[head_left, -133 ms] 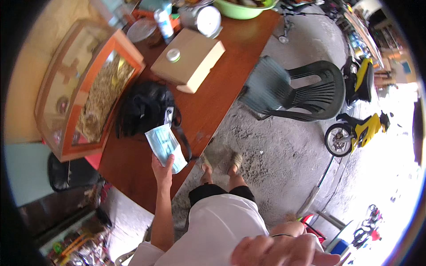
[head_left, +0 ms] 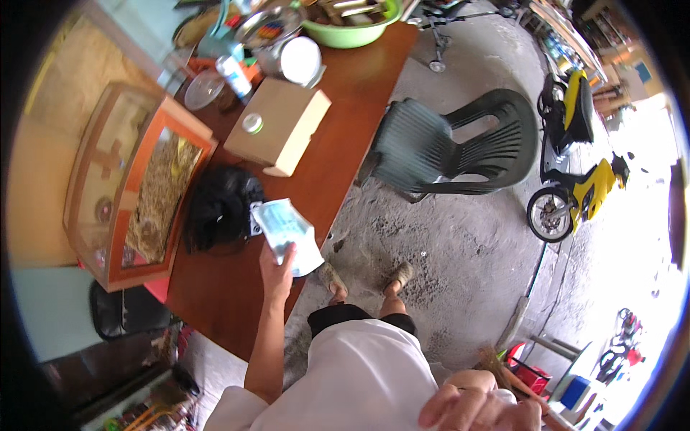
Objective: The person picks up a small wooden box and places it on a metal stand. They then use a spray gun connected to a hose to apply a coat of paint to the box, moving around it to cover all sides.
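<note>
1. Reddish-brown rectangular wooden table (head_left: 309, 194): seen running diagonally at the left.
2. Dark green plastic armchair (head_left: 460, 147): placed on grey concrete just beside the table's right edge.
3. Angular wood-framed case with clear panes (head_left: 136, 190): set at the table's left side; straw-coloured bedding seen inside.
4. Soft black bag (head_left: 219, 208): laid beside the case. A small white patch (head_left: 255, 218) is borne on its right side; any marks are too small to be read.
5. Plain brown cardboard box (head_left: 277, 126): rested flat beyond the bag.
6. Left hand (head_left: 277, 274): forearm extended upward from the lower edge, thumb laid on top; the flat sheet is gripped at its lower left, other fingers mostly hidden beneath.
7. Right hand (head_left: 478, 408): raised before the white shirt, fingers curled, knuckles up; palm hidden, so whether anything is held cannot be told.
8. Flat, rectangular, pale blue and white mask-like sheet (head_left: 289, 231): held over the table's right edge, tilted, near the bag.
9. White-and-blue cylindrical can (head_left: 233, 77): printing blurred, unreadable.
10. Small round white-topped tub (head_left: 252, 123): stood on the box; green rim noted.
</note>
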Demonstrator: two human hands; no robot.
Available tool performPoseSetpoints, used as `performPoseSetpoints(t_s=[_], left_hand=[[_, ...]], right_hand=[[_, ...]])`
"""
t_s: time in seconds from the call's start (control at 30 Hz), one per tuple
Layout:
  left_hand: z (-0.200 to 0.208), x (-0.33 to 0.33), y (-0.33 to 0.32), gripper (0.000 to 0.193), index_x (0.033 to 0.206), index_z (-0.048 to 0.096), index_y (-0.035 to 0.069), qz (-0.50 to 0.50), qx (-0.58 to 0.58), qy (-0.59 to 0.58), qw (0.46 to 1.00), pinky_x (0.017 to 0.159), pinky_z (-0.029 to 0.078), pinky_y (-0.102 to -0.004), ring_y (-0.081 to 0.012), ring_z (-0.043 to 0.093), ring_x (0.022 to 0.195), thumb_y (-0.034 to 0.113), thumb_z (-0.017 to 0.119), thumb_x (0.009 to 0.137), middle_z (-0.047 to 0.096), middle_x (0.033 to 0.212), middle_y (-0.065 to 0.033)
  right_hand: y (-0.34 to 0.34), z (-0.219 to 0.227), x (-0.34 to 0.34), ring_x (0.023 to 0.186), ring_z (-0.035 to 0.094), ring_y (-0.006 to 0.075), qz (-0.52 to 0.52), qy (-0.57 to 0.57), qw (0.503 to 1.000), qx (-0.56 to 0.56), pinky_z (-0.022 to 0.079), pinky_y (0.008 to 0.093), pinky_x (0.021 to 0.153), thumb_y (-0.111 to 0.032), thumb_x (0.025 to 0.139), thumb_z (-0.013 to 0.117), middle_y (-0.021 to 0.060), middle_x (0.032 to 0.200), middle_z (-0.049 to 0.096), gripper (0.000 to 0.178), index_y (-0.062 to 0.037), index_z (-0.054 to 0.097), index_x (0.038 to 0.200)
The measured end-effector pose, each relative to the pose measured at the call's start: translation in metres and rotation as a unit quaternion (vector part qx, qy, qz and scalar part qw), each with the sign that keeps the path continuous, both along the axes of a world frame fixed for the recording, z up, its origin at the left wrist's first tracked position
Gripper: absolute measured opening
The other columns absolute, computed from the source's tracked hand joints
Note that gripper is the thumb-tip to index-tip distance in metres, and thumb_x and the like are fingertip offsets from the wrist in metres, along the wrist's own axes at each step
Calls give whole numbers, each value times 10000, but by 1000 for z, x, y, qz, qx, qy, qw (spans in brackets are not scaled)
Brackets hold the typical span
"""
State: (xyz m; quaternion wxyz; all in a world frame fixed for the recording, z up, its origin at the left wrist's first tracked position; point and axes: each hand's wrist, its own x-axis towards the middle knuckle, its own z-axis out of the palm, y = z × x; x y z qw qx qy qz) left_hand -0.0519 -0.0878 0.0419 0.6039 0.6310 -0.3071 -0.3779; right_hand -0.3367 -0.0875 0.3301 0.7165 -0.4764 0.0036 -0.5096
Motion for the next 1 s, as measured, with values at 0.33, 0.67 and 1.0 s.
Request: performPoseSetpoints(t_s=[0.33,0.67,1.0], left_hand=[[68,-278,-168,285,1216,650,14,-325,-113,78,936,889,459,-274,-76,591,998,231,634,1032,690,1095,-7],[82,-522,-256,312,1279,636,47,-456,-35,350,817,974,488,-332,-162,656,1116,140,635,981,705,1217,-59],[42,-684,-396,384,1343,601,69,-350,148,584,717,1062,465,-445,-238,633,1209,251,580,1006,690,1288,-81]], right_hand=[[-14,-4,-180,1325,489,445,-228,-98,967,-48,418,600,1064,-466,1047,486,275,1113,695,609,-21,485,1463],[-79,-31,-374,1157,535,342,-413,-197,889,16,457,489,968,-616,1014,443,194,1131,663,735,-11,449,1433],[-59,-472,-572,843,579,213,-364,396,501,678,500,372,765,-558,1040,483,69,902,654,477,-103,620,1003]])
